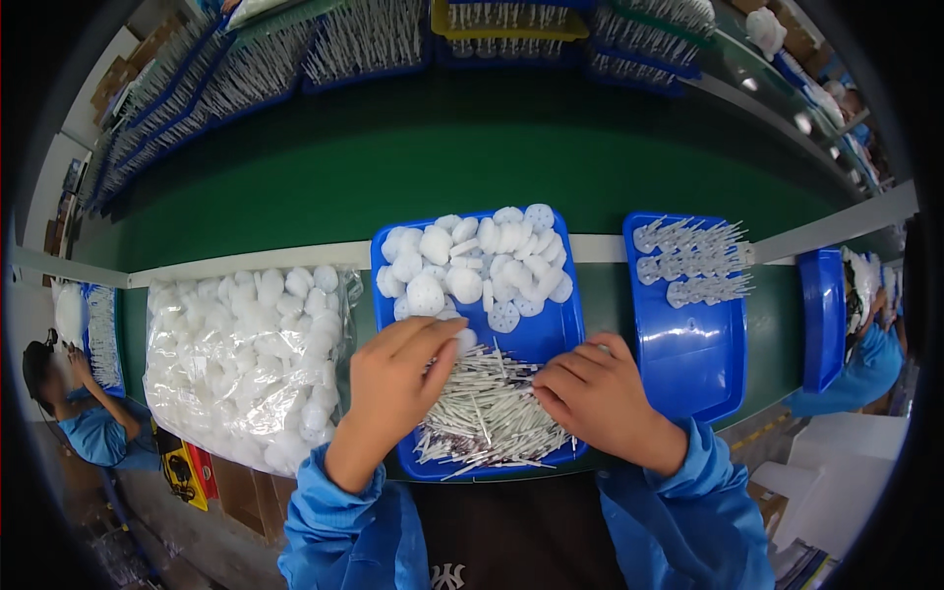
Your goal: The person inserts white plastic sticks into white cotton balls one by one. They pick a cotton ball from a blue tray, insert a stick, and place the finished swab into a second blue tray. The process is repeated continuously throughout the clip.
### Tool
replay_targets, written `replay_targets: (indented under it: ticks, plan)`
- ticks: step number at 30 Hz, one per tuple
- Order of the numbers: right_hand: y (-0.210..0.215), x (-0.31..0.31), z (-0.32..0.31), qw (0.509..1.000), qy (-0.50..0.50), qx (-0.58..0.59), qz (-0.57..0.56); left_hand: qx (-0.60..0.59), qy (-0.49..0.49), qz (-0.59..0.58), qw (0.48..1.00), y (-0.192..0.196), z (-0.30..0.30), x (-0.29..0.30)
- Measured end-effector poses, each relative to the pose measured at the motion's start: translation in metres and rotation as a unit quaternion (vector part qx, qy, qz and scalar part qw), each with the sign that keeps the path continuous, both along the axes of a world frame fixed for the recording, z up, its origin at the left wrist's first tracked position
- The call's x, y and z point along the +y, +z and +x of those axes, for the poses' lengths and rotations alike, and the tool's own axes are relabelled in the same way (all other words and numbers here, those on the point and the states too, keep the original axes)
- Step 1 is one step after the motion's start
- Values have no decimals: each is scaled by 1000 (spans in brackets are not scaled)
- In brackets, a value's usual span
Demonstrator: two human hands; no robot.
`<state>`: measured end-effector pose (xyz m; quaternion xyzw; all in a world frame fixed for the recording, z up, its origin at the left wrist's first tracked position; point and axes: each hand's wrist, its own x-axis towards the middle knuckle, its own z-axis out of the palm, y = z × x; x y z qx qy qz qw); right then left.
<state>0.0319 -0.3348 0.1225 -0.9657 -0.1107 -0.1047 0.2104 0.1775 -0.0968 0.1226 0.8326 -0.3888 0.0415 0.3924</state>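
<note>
My left hand (398,369) is closed, with a small white round disc (465,341) between thumb and fingers. It hovers over the near left part of a blue tray (472,333). My right hand (605,395) is closed at the tray's right side, fingertips pressed together beside the pile of thin whitish sticks (482,413); whatever they hold is too small to make out. Behind the sticks, in the far half of the same tray, lies a heap of white perforated round discs (425,295).
A clear plastic bag (241,359) full of white discs lies at left. On the right, another blue tray (691,369) bears rows of discs with sticks standing in them (693,258). Stacked trays of similar pieces (364,39) line the far edge. People in blue work at both sides.
</note>
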Motion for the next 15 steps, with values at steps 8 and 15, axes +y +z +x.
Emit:
replay_targets:
  ticks: [8,15]
  plan:
    - [5,-26,-41,997,-72,-11,2,105,180,-86,974,-44,-31,52]
    - [-1,-19,-9,997,-44,-51,-48,138,150,-185,961,-60,-20,29]
